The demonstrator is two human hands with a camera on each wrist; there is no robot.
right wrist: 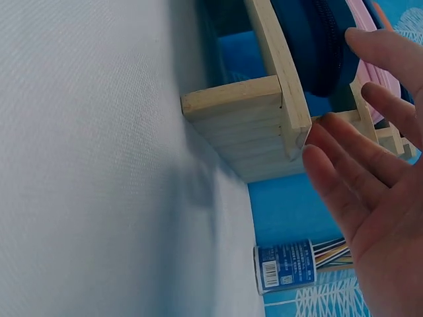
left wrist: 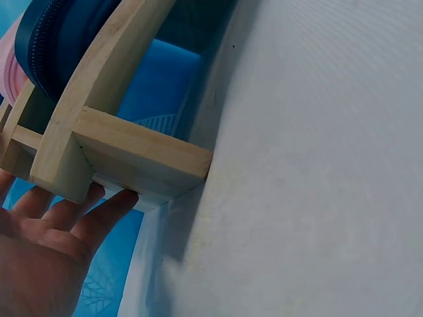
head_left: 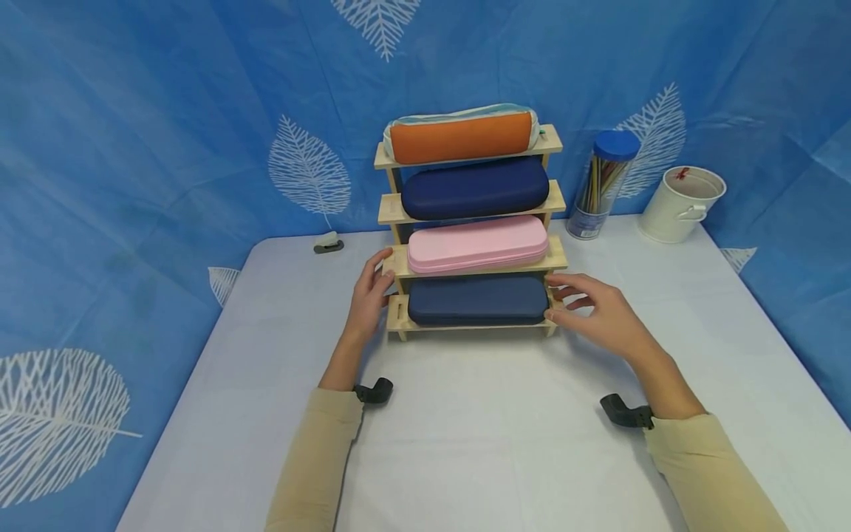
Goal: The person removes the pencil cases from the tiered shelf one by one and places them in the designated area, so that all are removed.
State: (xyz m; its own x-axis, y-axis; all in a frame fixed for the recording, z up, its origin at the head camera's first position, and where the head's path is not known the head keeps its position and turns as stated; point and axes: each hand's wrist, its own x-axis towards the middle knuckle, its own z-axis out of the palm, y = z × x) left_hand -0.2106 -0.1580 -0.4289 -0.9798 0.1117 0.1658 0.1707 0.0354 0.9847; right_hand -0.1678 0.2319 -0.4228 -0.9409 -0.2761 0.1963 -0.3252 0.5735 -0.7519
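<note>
A tiered wooden rack (head_left: 397,314) holds one zipped pencil case per step. The lowest is dark navy (head_left: 477,301), with a pink pencil case (head_left: 477,244) above it. Higher sit a deep blue pencil case (head_left: 475,188) and, on top, an orange pencil case (head_left: 459,140) with white and light blue trim. My left hand (head_left: 367,299) is at the rack's left side, its extended fingertips (left wrist: 122,198) against the wood. On the other side my right hand (head_left: 601,314) has its fingers spread around the end of the bottom step, thumb right at the navy case.
A clear tube of pencils (head_left: 603,181) with a blue lid stands right of the rack. Farther right is a white pail (head_left: 678,207). A small stapler (head_left: 329,242) lies at the back left of the white-covered table (head_left: 459,443), before a blue leaf-patterned cloth (head_left: 199,111).
</note>
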